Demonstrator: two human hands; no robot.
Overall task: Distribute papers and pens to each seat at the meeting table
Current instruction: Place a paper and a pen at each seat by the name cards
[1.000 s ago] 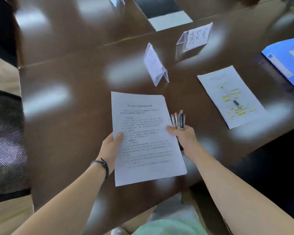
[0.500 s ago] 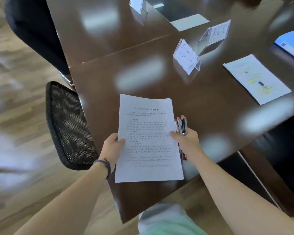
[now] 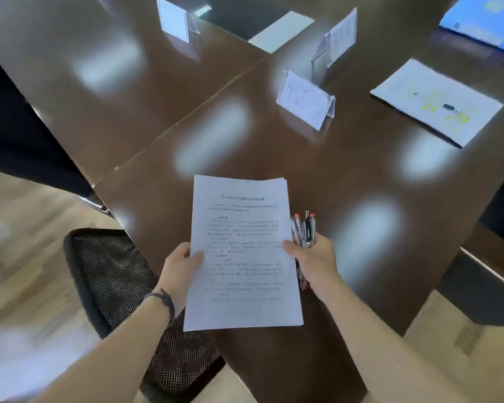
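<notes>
Bright glare patches on table (image 3: 274,158), blurred, warped edges

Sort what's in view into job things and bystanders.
Job: paper stack held by left hand and right hand; pens in right hand; highlighted sheet; name cards; table.
Bystanders: mesh chair; blue folder.

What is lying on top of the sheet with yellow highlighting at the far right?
On the highlighted sheet lies a small dark object, too blurred to identify. Whether anything lies under the sheet cannot be seen; it rests flat on the table.
</notes>
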